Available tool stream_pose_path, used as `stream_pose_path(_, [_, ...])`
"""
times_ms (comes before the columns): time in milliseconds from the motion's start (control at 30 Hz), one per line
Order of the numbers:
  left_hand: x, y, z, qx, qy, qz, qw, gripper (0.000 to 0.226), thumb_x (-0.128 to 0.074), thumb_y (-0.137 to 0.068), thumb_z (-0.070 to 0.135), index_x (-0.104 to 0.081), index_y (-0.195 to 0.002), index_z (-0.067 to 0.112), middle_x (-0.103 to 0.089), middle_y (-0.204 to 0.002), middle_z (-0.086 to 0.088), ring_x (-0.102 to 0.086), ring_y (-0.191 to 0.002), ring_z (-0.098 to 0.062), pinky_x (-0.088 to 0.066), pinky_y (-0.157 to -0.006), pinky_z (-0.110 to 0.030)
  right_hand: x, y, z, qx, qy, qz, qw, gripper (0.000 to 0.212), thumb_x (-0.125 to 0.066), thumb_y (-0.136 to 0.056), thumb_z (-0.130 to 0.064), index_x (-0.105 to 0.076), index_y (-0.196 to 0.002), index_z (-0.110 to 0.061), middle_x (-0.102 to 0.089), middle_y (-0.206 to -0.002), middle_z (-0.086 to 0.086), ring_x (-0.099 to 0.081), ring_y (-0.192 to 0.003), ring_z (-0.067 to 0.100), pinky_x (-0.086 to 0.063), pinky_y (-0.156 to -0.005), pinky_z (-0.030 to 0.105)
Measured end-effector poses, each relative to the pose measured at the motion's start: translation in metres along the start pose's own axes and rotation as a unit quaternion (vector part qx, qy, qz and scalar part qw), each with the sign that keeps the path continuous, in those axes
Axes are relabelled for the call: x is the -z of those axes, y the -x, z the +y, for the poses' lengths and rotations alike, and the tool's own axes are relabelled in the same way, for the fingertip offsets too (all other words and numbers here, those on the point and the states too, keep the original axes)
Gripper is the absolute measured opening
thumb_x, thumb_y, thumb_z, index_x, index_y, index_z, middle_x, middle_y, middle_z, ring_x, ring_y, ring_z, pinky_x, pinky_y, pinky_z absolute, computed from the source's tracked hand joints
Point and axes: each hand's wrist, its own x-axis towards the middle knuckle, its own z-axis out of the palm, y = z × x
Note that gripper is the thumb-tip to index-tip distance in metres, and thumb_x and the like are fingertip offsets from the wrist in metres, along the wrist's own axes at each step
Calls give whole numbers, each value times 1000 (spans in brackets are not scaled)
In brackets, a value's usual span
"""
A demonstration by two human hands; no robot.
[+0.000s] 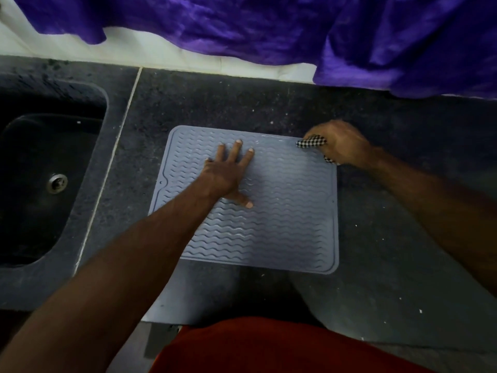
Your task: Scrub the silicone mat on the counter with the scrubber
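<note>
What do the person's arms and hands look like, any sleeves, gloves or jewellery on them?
Both forearms are bare as far as the head view shows: no sleeves reach into the frame. The left hand and the right hand wear no gloves, and no rings, watch or bracelets are visible. The fingernails on the left hand are short and plain. At the bottom edge an orange-red garment covers the person's body.

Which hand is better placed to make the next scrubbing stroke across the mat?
Right. The right hand already grips the checkered scrubber at the mat's far right corner. The left hand lies flat on the mat, fingers spread, holding it down.
</note>
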Motion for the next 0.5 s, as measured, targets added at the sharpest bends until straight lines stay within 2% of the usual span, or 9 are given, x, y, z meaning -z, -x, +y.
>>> stream_pose_path(133, [5,-1,1,5,1,-18,1000,135,-78,-65,64,19,-153,31,31,-158,-5,20,-145,-39,-5,-116,-60,6,16,8,-92,-149,101,979,29,-70,-79,-7,-70,-106,-17,-68,-100,-4,-63,-92,10,-46,-82,23])
stream_pose_path(233, [17,-2,6,-5,-25,-12,1000,132,-77,-67,64,17,-153,30,32,-157,-6,21,-146,-36,-1,-116,-58,11,27,21,-170,-205,155,951,29,-71,-76,-9,-71,-104,-19,-70,-98,-2,-65,-89,13,-50,-83,27])
stream_pose_path(333, [33,-11,24,-47,-42,21,998,131,-74,-68,67,17,-154,27,30,-158,-6,20,-147,-34,-2,-116,-57,16,37,29,-224,-216,180,933,29,-69,-76,-11,-72,-103,-21,-71,-97,-3,-64,-85,9,-51,-78,25])
stream_pose_path(433, [37,-24,60,-110,-29,35,993,136,-74,-66,69,17,-154,22,26,-160,-5,17,-148,-32,-2,-117,-56,15,38,21,-214,-178,192,941,28,-67,-79,-12,-72,-104,-21,-71,-101,-3,-62,-88,6,-46,-76,19])
stream_pose_path(500, [30,-34,84,-136,-11,26,990,140,-76,-63,68,19,-153,19,25,-160,-5,18,-148,-31,0,-118,-54,11,33,11,-197,-147,184,952,25,-67,-81,-15,-71,-105,-22,-71,-103,-1,-64,-91,9,-49,-79,22])
